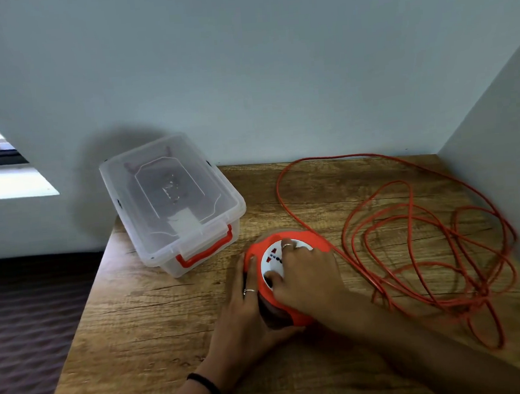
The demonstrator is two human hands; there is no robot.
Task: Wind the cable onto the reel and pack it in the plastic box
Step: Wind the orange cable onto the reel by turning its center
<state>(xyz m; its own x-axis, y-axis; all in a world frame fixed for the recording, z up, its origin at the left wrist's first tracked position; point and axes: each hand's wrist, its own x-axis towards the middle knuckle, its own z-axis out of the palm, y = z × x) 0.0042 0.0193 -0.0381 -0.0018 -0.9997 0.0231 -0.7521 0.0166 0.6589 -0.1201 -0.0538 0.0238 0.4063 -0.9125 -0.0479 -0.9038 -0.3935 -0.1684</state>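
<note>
Nearest the camera, the left hand (246,310) cups the near-left side of the orange cable reel (289,275), fingers pressed together along its rim, apparently to steady the body against turning. Right hand (302,274) lies spread over the white socket face (273,258), fingertips bearing on it, a hold suited to rotating the centre and drawing cable in; whether it pinches a knob cannot be told. Reel rests flat on the wooden table (156,323), so that the table carries its weight. Orange cable (427,246) leaves the reel's right side and lies in loose, overlapping loops near the right wall (496,134); most appears unwound, so winding is judged to be at an early stage. Crossing loops may snag as they feed. Plastic box (172,200), just left of the reel, has its lid closed and its orange latch (207,250) down; it must be opened before packing.
</note>
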